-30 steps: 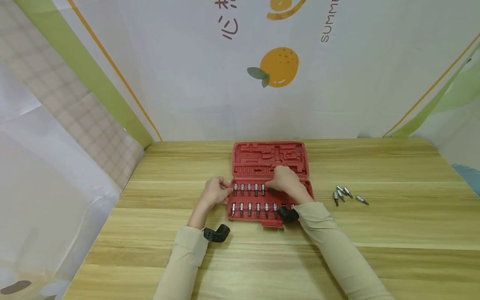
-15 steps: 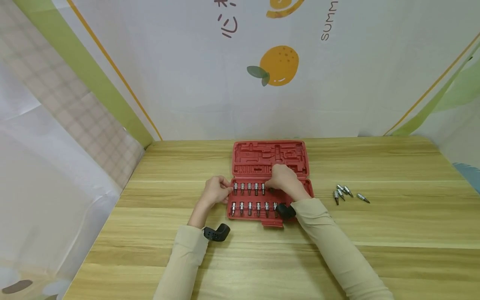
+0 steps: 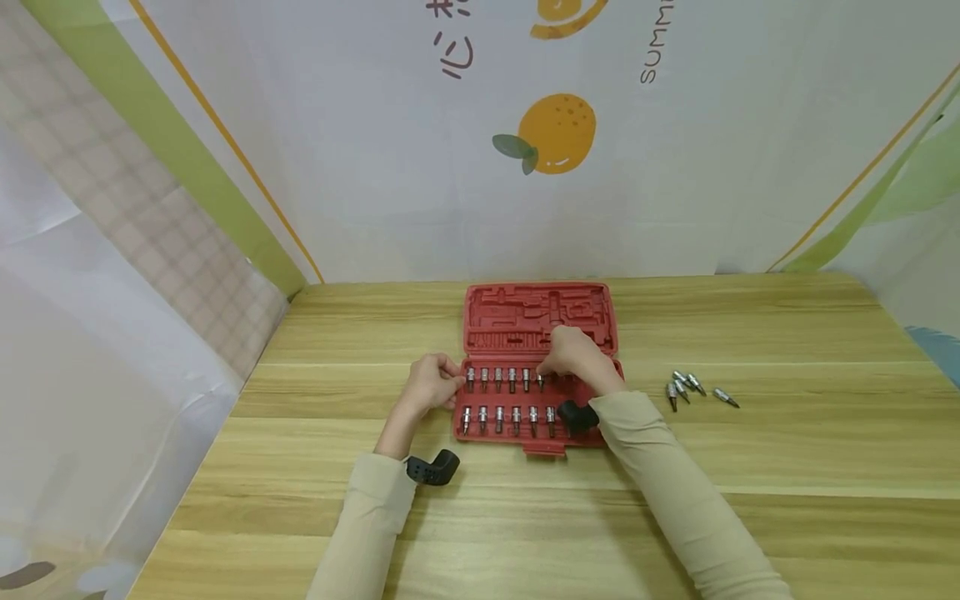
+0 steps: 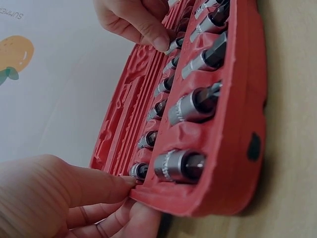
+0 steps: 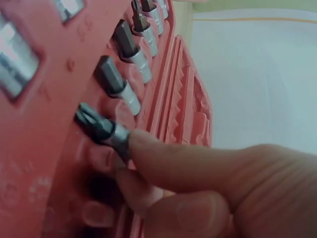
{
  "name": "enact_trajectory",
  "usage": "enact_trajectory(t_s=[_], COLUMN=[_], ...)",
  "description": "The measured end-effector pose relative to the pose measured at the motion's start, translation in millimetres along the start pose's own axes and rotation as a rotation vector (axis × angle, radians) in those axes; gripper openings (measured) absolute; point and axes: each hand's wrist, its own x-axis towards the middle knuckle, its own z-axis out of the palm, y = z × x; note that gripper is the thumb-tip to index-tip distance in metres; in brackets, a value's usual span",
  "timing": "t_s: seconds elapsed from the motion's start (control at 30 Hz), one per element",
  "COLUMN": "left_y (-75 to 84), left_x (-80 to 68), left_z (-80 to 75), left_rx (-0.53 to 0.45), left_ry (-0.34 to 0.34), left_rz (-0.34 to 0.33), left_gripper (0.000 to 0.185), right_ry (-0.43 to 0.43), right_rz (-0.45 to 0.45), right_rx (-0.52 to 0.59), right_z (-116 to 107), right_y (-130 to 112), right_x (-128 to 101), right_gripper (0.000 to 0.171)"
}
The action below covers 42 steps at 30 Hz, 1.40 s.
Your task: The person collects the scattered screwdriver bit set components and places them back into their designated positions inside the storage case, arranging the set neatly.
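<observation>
An open red tool case (image 3: 495,313) lies on the table, with two rows of silver bit sockets (image 3: 499,419) set in its near half. At the case's left end my left hand (image 3: 429,383) grips the edge; in the left wrist view its thumb lies at the corner beside a bit socket. My right hand (image 3: 577,360) reaches over the far row. The right wrist view has its thumb and finger pinching a bit socket (image 5: 118,136) with a dark, fluted tip at its slot. Part of the case's right side is hidden under this hand.
Several loose bit sockets (image 3: 681,385) lie on the wooden table (image 3: 787,450) right of the case, one of them (image 3: 725,397) slightly apart. A white printed cloth (image 3: 390,167) hangs behind the table. Each wrist carries a black camera mount (image 3: 433,468).
My right hand has shifted slightly to the right over the far row, and a bit socket at its fingertips now shows in that row. My left hand stays at the case's edge.
</observation>
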Motion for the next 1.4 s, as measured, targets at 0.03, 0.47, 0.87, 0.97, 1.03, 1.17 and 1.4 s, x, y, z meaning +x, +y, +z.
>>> enact_trajectory(t_s=[0.03,0.47,0.87,0.97,1.03,1.17,1.4], left_y=[0.1,0.6,-0.5,-0.6,0.0,0.5,-0.3], left_x=[-0.2,-0.2,0.1,-0.3,-0.5,-0.3,0.6], left_z=[0.1,0.1,1.6,1.8,1.8,1.9,1.8], left_rx=[0.000,-0.012,-0.010,-0.008,-0.009,-0.008,0.003], left_ry=[-0.001,-0.007,-0.016,-0.015,-0.013,-0.008,-0.006], left_rz=[-0.001,-0.007,-0.007,-0.007,-0.010,-0.012,-0.010], left_gripper=[0.005,0.005,0.005,0.004,0.004,0.004,0.004], right_ry=[0.002,0.033,0.096,0.111,0.116,0.114,0.094], right_rz=[0.007,0.016,-0.075,-0.084,-0.070,-0.057,-0.064], right_rx=[-0.008,-0.016,0.119,0.140,0.157,0.180,0.148], right_z=[0.0,3.0,-11.1,-16.3,-20.0,-26.9,-39.7], right_y=[0.1,5.0,33.2,46.5,54.5,69.6,91.3], right_x=[0.5,1.7,-15.8,-18.8,-21.0,-26.4,-38.4], right_gripper=[0.023,0.023,0.046,0.047,0.047,0.046,0.048])
